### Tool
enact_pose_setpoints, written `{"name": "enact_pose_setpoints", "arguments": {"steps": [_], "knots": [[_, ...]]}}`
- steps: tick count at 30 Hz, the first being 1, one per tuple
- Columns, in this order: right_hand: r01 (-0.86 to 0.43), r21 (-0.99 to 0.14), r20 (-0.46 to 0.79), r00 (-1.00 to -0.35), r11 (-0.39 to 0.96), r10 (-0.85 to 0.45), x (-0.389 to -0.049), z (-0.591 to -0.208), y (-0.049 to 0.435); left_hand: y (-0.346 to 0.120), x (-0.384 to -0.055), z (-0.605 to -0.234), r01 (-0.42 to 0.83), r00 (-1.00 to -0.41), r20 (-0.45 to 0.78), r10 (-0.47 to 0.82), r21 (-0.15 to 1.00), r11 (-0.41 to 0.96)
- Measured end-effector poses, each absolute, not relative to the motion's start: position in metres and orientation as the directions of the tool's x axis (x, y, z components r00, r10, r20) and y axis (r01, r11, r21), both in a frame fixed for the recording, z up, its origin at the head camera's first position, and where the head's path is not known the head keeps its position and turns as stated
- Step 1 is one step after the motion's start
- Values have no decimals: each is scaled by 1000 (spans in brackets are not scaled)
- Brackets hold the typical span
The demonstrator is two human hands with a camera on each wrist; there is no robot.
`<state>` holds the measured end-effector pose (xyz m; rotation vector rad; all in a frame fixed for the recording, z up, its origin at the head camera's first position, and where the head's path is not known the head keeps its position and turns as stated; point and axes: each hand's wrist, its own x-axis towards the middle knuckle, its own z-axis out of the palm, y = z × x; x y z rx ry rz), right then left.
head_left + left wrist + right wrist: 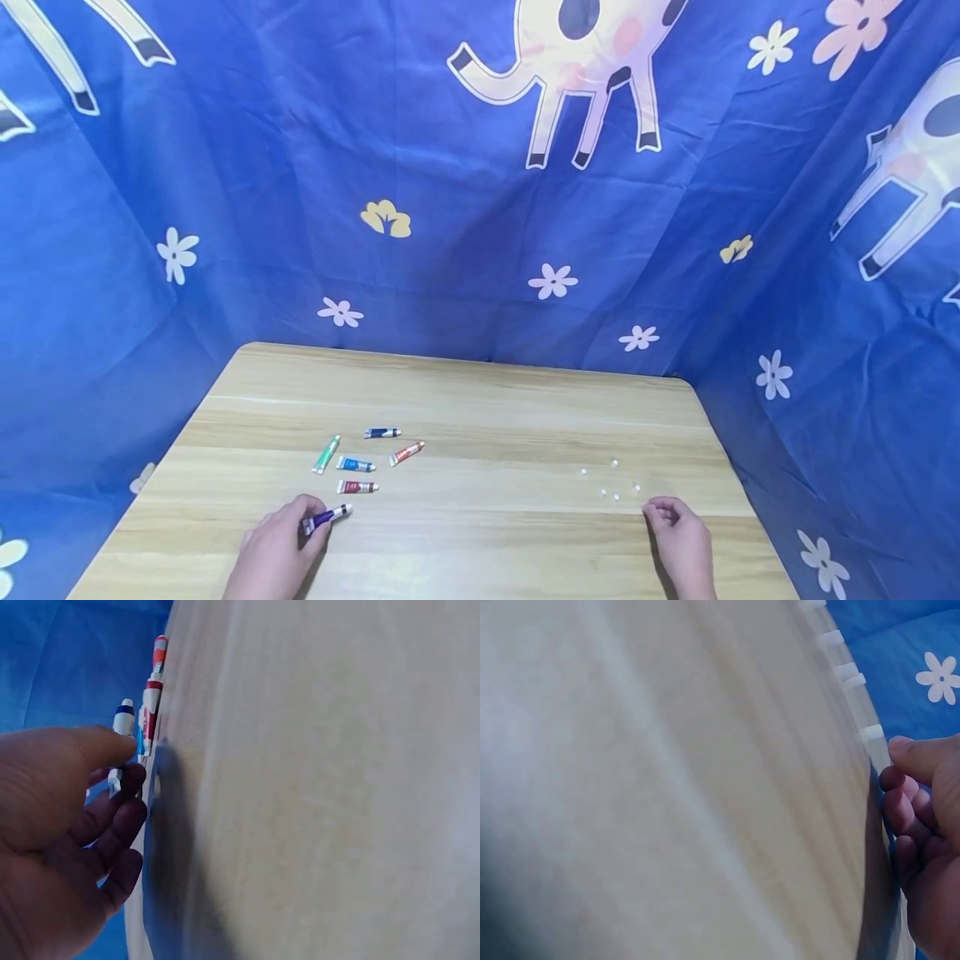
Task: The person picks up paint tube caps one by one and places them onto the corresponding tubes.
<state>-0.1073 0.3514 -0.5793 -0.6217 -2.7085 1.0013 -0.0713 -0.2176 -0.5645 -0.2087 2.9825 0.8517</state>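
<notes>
My left hand (281,546) pinches a purple paint tube (327,517) between thumb and fingers, its pale end pointing right. In the left wrist view, the held tube (124,720) stands above the tabletop. Just beyond lie a dark red tube (357,487), a light blue tube (356,465), a green tube (326,454), an orange-red tube (407,452) and a dark blue tube (382,433). My right hand (681,537) is low at the table's right, fingers loosely curled, with nothing visible in it. Several small white pieces (617,498) lie beside its fingertips; one white piece (871,733) is closest.
The wooden table (480,542) has rounded far corners. Blue cloth (450,275) printed with animals and flowers hangs behind it and along both sides. A wide stretch of tabletop lies between the tubes and the white pieces.
</notes>
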Motion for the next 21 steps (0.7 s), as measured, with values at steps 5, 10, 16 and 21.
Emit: {"name": "enact_pose_setpoints", "arguments": {"steps": [5, 10, 16, 21], "knots": [[346, -731, -19, -872, 588, 490, -107, -576, 355, -219, -72, -565, -225, -974, -166, -154, 640, 735], [353, -791, -59, -857, 499, 513, -107, -575, 356, -221, -71, -558, -282, -959, -219, -177, 733, 619], [351, -872, -131, -839, 341, 527, -107, -572, 354, -220, -70, -544, -310, -951, -256, -174, 769, 560], [296, -946, -195, -844, 132, 499, -109, -566, 341, -214, -69, -535, -275, -961, -222, -163, 777, 566]]}}
